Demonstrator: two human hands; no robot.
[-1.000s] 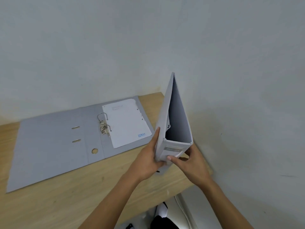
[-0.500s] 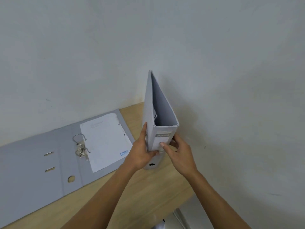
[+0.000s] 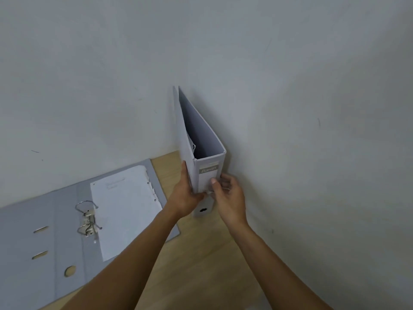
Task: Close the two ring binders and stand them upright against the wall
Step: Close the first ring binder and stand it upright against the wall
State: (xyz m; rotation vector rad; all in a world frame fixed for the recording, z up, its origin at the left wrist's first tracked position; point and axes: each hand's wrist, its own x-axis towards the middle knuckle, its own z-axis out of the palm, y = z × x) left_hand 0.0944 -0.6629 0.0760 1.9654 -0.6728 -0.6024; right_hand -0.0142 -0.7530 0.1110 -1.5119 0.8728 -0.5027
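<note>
Cardboard binder, stiff and light (nearly empty): my left hand and right hand grip its spine, at one o'clock.

Matt grey card binders, shiny metal rings, white paper sheet, smooth pale wood table.

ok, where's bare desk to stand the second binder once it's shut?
Bare wood shows between the open binder and the upright binder along the back wall, and in front of the upright one toward the near edge. The left of the desk is covered by the open binder; both hands crowd the upright spine.
</note>
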